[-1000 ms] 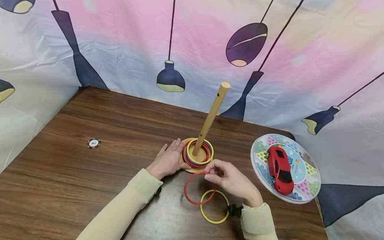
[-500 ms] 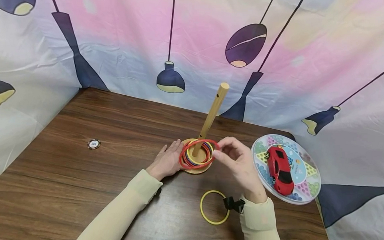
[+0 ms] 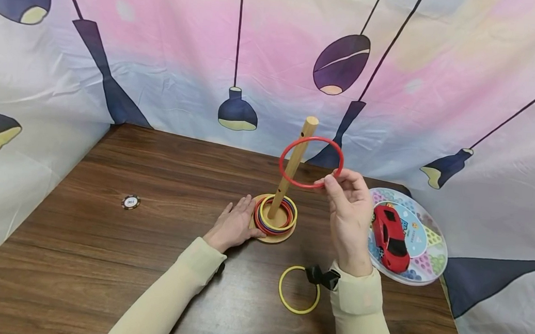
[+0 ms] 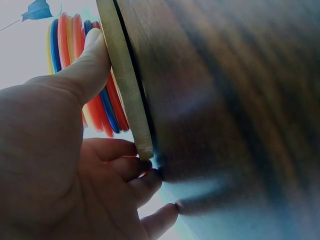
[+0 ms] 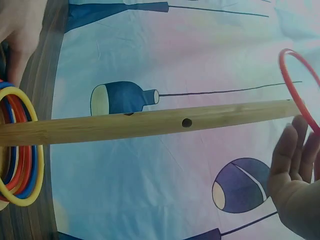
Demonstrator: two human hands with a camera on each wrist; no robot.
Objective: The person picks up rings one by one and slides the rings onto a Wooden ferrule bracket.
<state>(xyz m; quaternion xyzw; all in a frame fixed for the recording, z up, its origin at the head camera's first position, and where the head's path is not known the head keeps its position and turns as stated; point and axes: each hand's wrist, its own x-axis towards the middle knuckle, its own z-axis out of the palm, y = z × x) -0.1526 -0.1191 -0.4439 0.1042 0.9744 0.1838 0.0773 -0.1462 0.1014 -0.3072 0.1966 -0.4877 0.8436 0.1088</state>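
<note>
Up from the base, the right hand (image 3: 350,209) now pinches the red ring (image 3: 312,162) beside the peg's (image 3: 293,168) top — not threaded; left hand (image 3: 234,226) presses the base (image 3: 275,236) flat.

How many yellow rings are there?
2. One thin yellow plastic ring lies flat on the brown wooden table near the right wrist. The other yellow ring tops the stack around the wooden peg. More could hide underneath.

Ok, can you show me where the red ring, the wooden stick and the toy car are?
red ring (image 3: 290,179): head view, lower left of its rim.
wooden stick (image 3: 289,173): head view, middle of the shaft.
red toy car (image 3: 389,236): head view, on its roof.
</note>
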